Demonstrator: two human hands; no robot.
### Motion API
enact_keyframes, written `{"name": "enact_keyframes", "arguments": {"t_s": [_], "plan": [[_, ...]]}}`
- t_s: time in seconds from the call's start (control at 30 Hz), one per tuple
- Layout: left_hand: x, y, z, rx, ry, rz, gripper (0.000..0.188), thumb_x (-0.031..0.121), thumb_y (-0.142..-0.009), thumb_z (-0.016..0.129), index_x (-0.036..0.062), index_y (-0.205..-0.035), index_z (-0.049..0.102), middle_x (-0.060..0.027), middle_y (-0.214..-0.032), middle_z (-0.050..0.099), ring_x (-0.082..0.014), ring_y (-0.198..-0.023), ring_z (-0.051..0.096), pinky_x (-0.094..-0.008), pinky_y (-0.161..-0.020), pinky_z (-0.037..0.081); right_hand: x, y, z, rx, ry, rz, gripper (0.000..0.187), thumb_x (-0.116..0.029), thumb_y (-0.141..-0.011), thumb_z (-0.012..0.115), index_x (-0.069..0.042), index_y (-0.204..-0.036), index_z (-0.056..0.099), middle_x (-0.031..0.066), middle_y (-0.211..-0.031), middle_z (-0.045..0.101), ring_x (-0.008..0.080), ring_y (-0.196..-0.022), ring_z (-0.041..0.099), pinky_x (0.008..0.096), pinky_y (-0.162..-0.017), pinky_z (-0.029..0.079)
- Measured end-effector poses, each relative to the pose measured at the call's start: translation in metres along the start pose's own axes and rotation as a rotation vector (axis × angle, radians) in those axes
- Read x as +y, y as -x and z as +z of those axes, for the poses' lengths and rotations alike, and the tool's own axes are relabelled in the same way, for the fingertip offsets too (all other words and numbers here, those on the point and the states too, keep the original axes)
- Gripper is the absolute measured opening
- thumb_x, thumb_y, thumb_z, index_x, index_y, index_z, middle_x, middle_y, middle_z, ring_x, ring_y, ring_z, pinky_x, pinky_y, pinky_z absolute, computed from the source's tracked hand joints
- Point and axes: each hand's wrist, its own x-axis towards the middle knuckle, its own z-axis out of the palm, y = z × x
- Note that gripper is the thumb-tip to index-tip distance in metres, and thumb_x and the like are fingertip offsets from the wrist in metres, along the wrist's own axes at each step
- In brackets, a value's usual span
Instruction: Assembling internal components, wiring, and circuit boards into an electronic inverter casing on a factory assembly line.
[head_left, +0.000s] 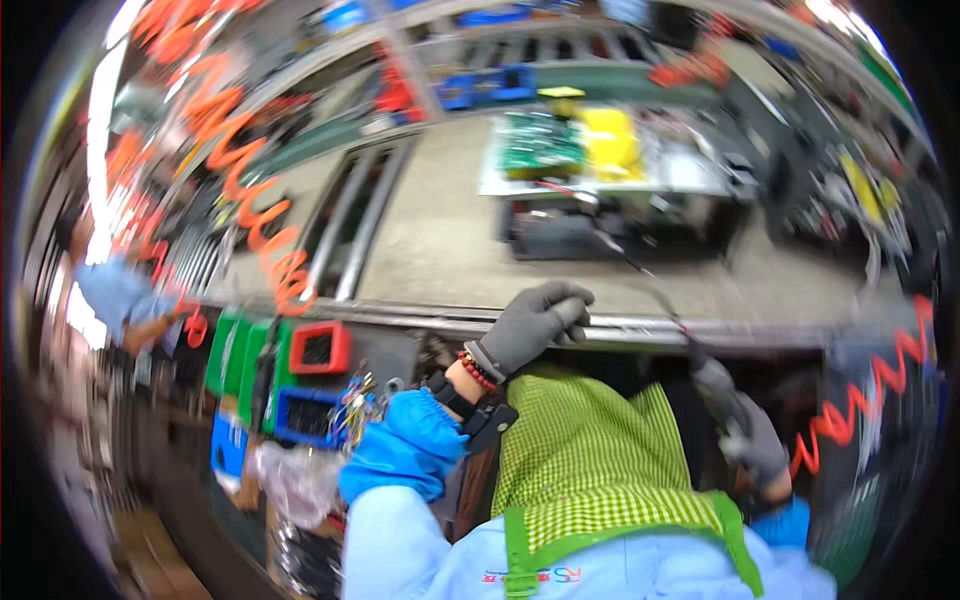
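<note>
My left hand (535, 322), in a grey glove with a bead bracelet and a dark watch at the wrist, curls over the metal front rail (640, 328) of the workbench. My right hand (757, 447), also in a grey glove, is low at the right beside my green checked apron (590, 450). It is closed around a dark, blurred tool (710, 378). A thin black cable (630, 262) runs from the tool up across the bench top toward a black unit (560, 235). The whole picture is motion-blurred.
On the bench's far side lie a green circuit board (540, 145) and a yellow part (610, 140) on a pale tray. Orange coiled hoses hang at left (262, 225) and right (860, 395). Red (320, 348), green and blue bins sit left. A person's blue sleeve (115, 290) is far left.
</note>
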Motion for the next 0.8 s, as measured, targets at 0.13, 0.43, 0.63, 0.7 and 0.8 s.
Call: {"name": "enact_keyframes", "arguments": {"t_s": [0.13,0.43,0.63,0.7,0.8], "plan": [[-0.039,-0.06,0.07,0.002,0.858,-0.111,0.034,0.032,-0.097,0.058,0.0046,-0.117,0.052,0.0032,-0.072,0.05,-0.0036,-0.054,0.04,-0.0175,-0.052,0.035,0.005,-0.012,0.017,-0.153,-0.073,0.111,0.063,-0.038,-0.071,0.075,-0.004,-0.119,0.052,-0.0029,-0.08,0.049,0.0051,-0.063,0.048,0.0209,-0.05,0.039],[-0.059,-0.086,0.097,0.124,1.18,-0.16,0.029,0.038,-0.101,0.049,0.0092,-0.099,0.055,0.007,-0.064,0.037,-0.0039,-0.048,0.032,-0.0192,-0.047,0.029,0.027,-0.01,0.025,-0.062,-0.075,0.207,0.053,-0.028,-0.077,0.074,-0.004,-0.118,0.052,0.0023,-0.084,0.057,0.0066,-0.064,0.055,0.0242,-0.056,0.047],[-0.063,-0.093,0.101,0.153,0.914,-0.205,0.029,0.036,-0.101,0.05,0.0072,-0.1,0.055,0.0069,-0.063,0.039,-0.004,-0.047,0.031,-0.0191,-0.046,0.029,0.04,-0.018,0.02,0.044,0.238,0.002,0.054,-0.034,-0.077,0.072,-0.003,-0.116,0.053,0.0037,-0.087,0.06,0.0142,-0.071,0.06,0.0307,-0.063,0.05],[-0.065,-0.093,0.098,0.174,0.812,-0.226,0.03,0.036,-0.101,0.05,0.0064,-0.1,0.055,0.0066,-0.064,0.041,-0.0036,-0.048,0.033,-0.0191,-0.046,0.029,0.039,-0.02,0.021,0.061,0.289,0.106,0.055,-0.036,-0.076,0.072,-0.003,-0.117,0.053,0.0047,-0.088,0.061,0.0173,-0.074,0.06,0.0334,-0.066,0.051],[-0.067,-0.092,0.088,0.146,0.563,-0.154,0.03,0.034,-0.101,0.051,0.0045,-0.103,0.055,0.0057,-0.066,0.045,-0.0032,-0.049,0.036,-0.0187,-0.046,0.03,0.038,-0.021,0.024,0.064,0.332,0.087,0.054,-0.035,-0.077,0.072,-0.004,-0.117,0.054,0.005,-0.085,0.061,0.0153,-0.071,0.06,0.0309,-0.064,0.05]]}}
